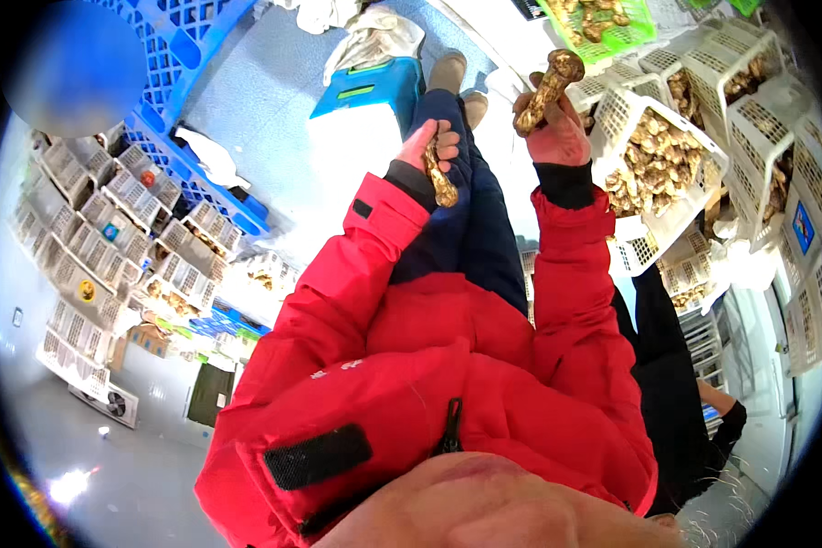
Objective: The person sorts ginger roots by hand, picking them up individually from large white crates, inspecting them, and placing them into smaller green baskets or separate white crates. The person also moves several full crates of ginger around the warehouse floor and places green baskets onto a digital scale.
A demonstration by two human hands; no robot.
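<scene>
Red coat [511, 393] cloth is closest to the camera, with both sleeves reaching up to the hands. Each hand has one mushroom in it. The left hand [422, 146] is curled around a small brown mushroom [442, 183], and one end of it pokes out past the fingers. The right hand [562, 142] holds a bigger, chunky mushroom [548, 93] on a slant, with the round cap up high and the stem end down low. That hand is just beside a white crate [619, 111] full of more mushrooms [653, 164]. A green basket [615, 48] with mushrooms in it is a bit farther up.

To do the holding well, a soft grip seems best, because mushrooms like these could bruise or snap. Hold the big one by its thick stem and leave the cap alone, since the cap edge looks like the part that might break. I can't tell how tight the fingers are. The left hand should not squeeze the small one while the eyes are on the big one. Turn each one slowly with the fingertips so every side shows. Keep both away from the crate's hard edge, because a bump could mark them.
</scene>
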